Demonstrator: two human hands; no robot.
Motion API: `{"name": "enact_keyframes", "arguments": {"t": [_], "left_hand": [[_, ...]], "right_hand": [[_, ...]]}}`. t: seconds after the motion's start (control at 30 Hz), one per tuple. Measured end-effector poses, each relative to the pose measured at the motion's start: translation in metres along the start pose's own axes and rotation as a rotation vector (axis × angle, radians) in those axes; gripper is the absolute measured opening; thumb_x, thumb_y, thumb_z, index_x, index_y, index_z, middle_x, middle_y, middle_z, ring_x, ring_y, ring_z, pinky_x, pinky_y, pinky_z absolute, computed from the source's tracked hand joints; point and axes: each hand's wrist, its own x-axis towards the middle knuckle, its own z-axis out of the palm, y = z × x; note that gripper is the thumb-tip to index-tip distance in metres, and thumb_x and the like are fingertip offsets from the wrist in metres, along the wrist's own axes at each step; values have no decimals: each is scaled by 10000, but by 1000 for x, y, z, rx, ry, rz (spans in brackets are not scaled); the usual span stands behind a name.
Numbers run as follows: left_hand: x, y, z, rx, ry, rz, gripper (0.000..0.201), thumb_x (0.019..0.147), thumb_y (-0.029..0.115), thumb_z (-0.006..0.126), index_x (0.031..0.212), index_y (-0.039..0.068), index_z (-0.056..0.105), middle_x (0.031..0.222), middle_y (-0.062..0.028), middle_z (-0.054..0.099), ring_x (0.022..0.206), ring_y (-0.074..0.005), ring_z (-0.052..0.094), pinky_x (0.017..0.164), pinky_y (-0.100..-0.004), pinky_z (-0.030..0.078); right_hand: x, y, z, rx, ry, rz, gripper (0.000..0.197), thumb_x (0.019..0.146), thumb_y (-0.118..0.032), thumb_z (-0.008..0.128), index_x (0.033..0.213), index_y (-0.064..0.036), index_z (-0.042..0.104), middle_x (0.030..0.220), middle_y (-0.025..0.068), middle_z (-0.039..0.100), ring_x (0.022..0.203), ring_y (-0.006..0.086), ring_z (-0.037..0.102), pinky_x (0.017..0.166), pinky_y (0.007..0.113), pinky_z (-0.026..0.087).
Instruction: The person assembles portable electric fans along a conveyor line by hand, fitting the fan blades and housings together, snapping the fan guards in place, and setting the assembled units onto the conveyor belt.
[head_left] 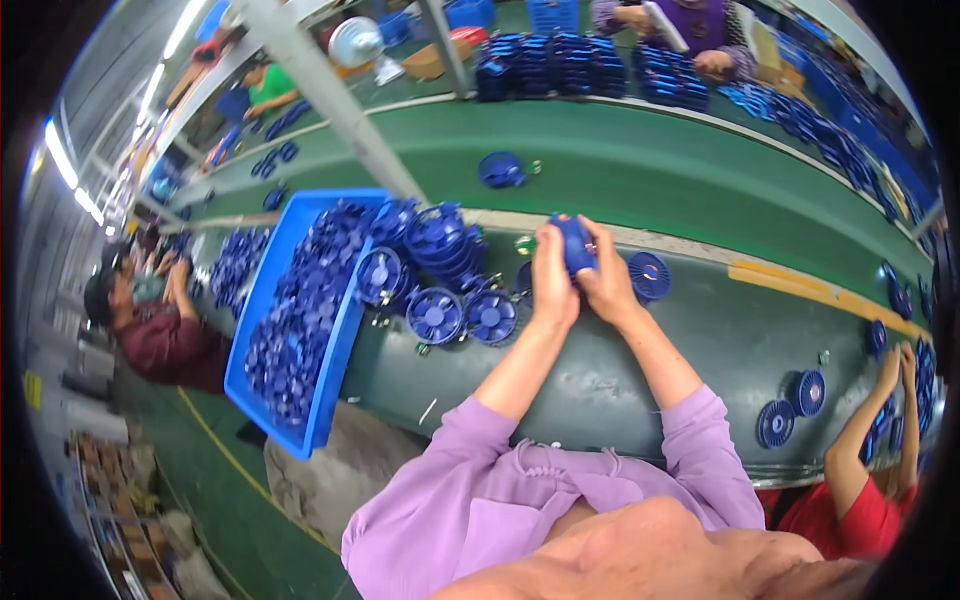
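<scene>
Above the far side of the dark green worktable (590, 385), both my hands close round a blue round fan part (574, 243). My left hand (553, 280) grips it from the left and my right hand (608, 278) from the right. Beyond my fingers its blue top shows; the palms hide the rest. Just right of my right hand lies a blue fan grille (650, 275). To the left of my left hand, blue fan housings with blades (491, 316) stand in a group, several of them stacked (440, 240). A small green and metal piece (524, 244) shows beside my left hand.
A blue bin (345, 375) full of small blue parts stands at the left. Behind the table runs a green conveyor belt (620, 180) carrying a blue fan unit (500, 170). A grey post (340, 100) rises at its edge. Co-workers sit left, right and opposite; two grilles (776, 424) lie right.
</scene>
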Motion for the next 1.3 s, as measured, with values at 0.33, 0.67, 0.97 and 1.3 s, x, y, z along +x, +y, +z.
{"name": "enact_keyframes", "arguments": {"t": [0.33, 0.67, 0.97, 1.3], "left_hand": [[-7, 8, 19, 281, -74, 225, 421, 1046, 354, 336, 1277, 29, 469, 1217, -64, 524, 1123, -146, 504, 991, -305, 395], [-3, -14, 22, 913, 3, 804, 349, 936, 188, 501, 1216, -14, 449, 1199, -203, 491, 1109, -361, 461, 973, -442, 358], [48, -33, 12, 1217, -191, 587, 425, 897, 244, 574, 1210, -28, 480, 1225, -238, 481, 1169, -402, 419, 1029, -482, 319], [175, -5, -35, 1601, 158, 494, 544, 863, 182, 602, 1337, -8, 414, 1429, -244, 344, 1345, -432, 286, 1085, -522, 295]], "right_hand": [[13, -16, -23, 81, -108, -213, 832, 872, -562, 503, 1456, -26, 252, 1443, 197, 358, 1359, 332, 348, 1111, 415, 274], [7, -7, -3, 465, 44, 19, 750, 943, -608, 339, 1434, -42, 294, 1391, 125, 376, 1300, 241, 365, 1091, 360, 276], [38, 56, -43, 342, 196, 160, 508, 980, -386, 476, 1355, -45, 445, 1330, 128, 487, 1253, 225, 443, 1069, 345, 324], [9, 42, -98, -662, 101, 14, 647, 759, -303, 747, 1325, -106, 503, 1396, 248, 413, 1273, 407, 403, 1046, 466, 368]]}}
